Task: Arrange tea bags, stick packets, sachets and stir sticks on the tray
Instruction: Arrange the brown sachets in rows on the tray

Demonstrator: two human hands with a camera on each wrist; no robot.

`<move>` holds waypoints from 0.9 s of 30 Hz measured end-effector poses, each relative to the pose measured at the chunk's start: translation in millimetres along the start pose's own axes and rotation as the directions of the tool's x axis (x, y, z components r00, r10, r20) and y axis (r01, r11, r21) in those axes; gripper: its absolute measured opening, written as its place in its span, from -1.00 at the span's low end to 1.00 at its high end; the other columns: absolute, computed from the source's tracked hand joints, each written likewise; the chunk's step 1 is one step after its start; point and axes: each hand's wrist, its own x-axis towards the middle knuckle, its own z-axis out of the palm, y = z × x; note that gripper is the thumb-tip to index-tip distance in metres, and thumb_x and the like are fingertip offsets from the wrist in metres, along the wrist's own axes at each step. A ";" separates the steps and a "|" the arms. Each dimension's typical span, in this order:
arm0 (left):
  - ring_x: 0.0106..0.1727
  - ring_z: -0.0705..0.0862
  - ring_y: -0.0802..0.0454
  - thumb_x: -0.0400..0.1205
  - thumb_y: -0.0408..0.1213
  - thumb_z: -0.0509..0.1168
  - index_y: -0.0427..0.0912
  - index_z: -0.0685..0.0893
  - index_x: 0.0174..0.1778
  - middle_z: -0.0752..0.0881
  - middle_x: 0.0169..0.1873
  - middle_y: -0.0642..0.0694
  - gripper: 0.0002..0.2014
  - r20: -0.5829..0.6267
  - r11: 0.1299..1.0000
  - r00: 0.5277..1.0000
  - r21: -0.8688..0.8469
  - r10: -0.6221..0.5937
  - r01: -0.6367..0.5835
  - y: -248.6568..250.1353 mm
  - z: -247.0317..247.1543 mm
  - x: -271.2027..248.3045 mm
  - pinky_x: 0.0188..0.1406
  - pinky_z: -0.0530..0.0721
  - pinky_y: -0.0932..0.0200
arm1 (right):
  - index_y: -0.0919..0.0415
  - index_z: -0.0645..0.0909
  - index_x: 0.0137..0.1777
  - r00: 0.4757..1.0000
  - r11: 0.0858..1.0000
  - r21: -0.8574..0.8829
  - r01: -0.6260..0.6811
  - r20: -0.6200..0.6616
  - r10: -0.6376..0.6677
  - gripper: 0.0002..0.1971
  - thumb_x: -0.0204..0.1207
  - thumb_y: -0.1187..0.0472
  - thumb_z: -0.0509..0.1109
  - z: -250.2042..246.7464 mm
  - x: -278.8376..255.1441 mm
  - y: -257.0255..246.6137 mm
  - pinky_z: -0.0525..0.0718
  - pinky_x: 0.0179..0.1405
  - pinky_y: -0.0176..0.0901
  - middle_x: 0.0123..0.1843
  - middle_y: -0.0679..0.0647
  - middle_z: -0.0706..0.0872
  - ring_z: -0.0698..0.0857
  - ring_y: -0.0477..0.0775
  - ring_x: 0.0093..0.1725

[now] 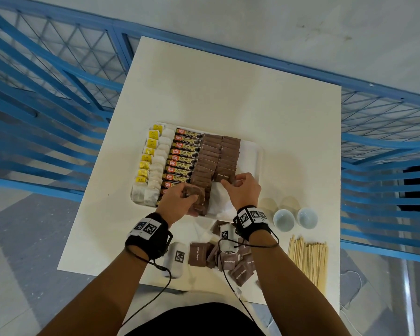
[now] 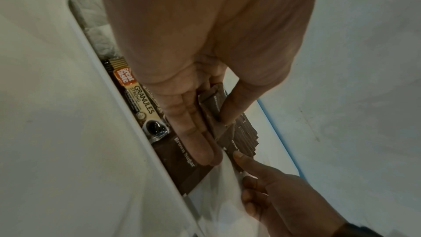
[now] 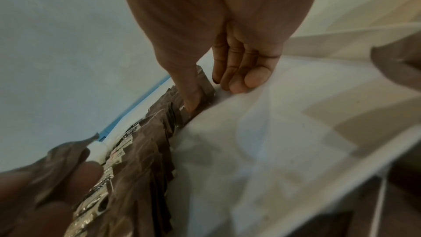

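A cream worktop (image 1: 228, 93) stands on a pale grey floor (image 1: 252, 18) marked with faint scuffs. Blue metal railings with wire mesh panels (image 1: 58, 69) fence it on the left, far and right sides (the mesh forms a diamond pattern). Light is soft and even.

Top half of the table (image 1: 240, 88) in the head view is bare, so there's loads of room to come in from above the tray (image 1: 259, 151). The tray's left and middle are packed solid: tea bags (image 1: 155, 163), coffee sticks (image 1: 183, 156), two columns of brown sugar sachets (image 1: 218, 154). Only open tray floor is the strip down its right side plus the lower-right corner, and both hands sit right there. Lower right of frame is cluttered with two small cups (image 1: 295, 218), stir sticks (image 1: 309, 258) and loose sachets (image 1: 228, 258).
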 end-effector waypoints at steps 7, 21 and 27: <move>0.01 0.87 -0.23 0.69 -0.56 0.34 -0.18 0.76 0.20 0.85 0.10 -0.20 -0.74 0.026 0.998 0.998 -0.007 0.056 -0.056 2.6 0.8 -1.9 -0.05 0.87 -0.24 | 0.03 0.65 0.05 0.994 0.992 0.070 0.103 -0.044 -0.100 -0.83 0.53 0.06 0.53 -9.3 -18.1 -3.7 0.60 -0.09 -0.28 -0.16 -0.11 0.73 0.67 -0.18 -0.19; -0.13 0.89 -0.26 0.77 -0.35 0.32 -0.21 0.74 0.18 0.86 -0.06 -0.25 -0.87 0.019 0.997 0.999 -0.070 0.039 -0.038 8.8 9.2 -12.9 -0.17 0.88 -0.20 | 0.06 0.81 -0.14 0.923 0.941 0.316 0.121 0.313 -0.224 -0.91 0.44 0.21 0.66 -10.8 -41.8 -16.9 0.79 -0.17 -0.18 -0.25 0.00 0.84 0.79 0.01 -0.31; -0.08 0.87 -0.28 0.80 -0.16 0.28 -0.05 0.80 -0.03 0.85 -0.07 -0.26 -0.80 -0.078 1.000 0.997 -0.017 0.018 -0.019 6.3 9.7 -6.2 -0.09 0.85 -0.37 | 0.17 0.83 -0.05 0.925 0.932 0.339 0.130 0.298 -0.237 -0.95 0.52 0.24 0.59 -12.9 -43.9 -17.2 0.69 -0.33 -0.29 -0.24 0.03 0.84 0.72 -0.14 -0.38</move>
